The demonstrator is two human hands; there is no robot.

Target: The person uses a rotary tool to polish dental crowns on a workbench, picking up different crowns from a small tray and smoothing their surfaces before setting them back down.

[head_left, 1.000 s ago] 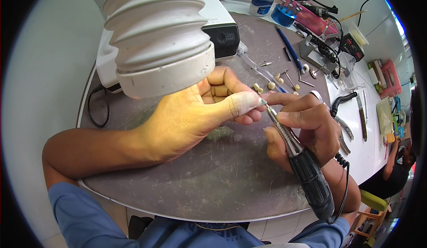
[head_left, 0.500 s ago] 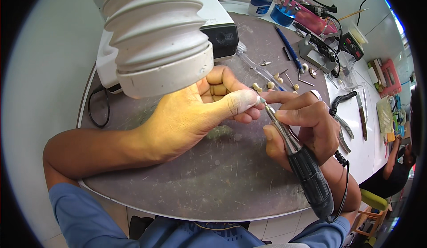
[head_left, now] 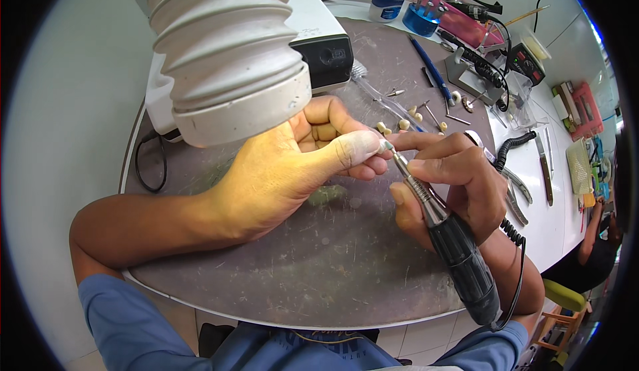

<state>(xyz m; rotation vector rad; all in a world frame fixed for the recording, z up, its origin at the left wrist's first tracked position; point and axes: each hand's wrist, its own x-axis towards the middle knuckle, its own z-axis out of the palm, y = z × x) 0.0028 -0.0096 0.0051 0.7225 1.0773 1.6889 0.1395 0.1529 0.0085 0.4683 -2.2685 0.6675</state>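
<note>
My left hand (head_left: 279,178), lit yellowish beside the white ribbed duct (head_left: 226,58), pinches a tiny pale piece (head_left: 383,145) between thumb and finger, mostly hidden by them. In my right hand (head_left: 466,185) is a black-and-silver rotary handpiece (head_left: 466,271); its small pale-green tip (head_left: 389,146) is at the pinched piece, and I cannot tell if they touch. Just beyond my fingers on the scratched grey mat (head_left: 319,278) lie several small cream tooth-shaped pieces (head_left: 404,124), metal bits and a clear tube with a brush end (head_left: 363,78).
A white machine (head_left: 319,25) stands behind the duct. Blue pens (head_left: 429,65), a control box (head_left: 526,65), a pink tray (head_left: 466,28), pliers (head_left: 516,198) and a knife (head_left: 546,171) sit back and right. Another person in black (head_left: 586,258) is at the far right.
The whole view has shifted slightly, the duct appearing a little higher and further left. Both hands keep their grips, with the handpiece tip still at my left fingertips.
</note>
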